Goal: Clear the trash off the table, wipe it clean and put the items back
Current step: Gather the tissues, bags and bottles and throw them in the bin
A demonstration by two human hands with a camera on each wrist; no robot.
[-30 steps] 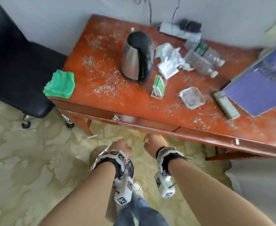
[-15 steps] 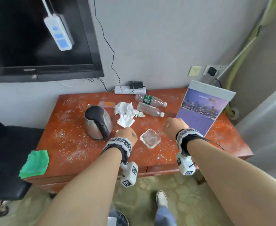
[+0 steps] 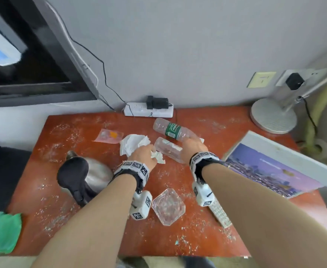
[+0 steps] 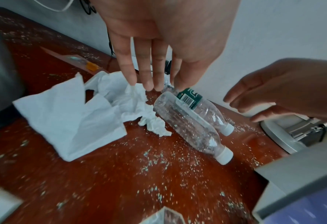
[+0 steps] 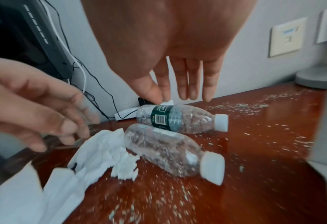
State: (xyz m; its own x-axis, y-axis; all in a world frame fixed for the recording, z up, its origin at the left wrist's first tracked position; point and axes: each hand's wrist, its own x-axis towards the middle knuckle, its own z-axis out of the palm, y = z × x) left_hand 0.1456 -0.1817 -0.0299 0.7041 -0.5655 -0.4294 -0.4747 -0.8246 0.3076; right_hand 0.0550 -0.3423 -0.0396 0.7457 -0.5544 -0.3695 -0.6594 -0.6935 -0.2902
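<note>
Both hands hover with straight, spread fingers: left hand over crumpled white tissues, right hand over two clear plastic bottles lying at the red-brown worktop's twelve o'clock. Only the head view shows the steel kettle at nine o'clock.

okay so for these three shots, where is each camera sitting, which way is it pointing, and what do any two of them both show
Head: worn on the head, looking down at the red table; both forearms, left hand, right hand.
Left wrist: looks along the left hand's straight fingers at the tissues; the right hand enters at right.
Right wrist: looks along the right hand's fingers at the green-label bottle; the left hand enters at left.
Shared: both wrist views show the unlabelled bottle beside the labelled one.
</note>
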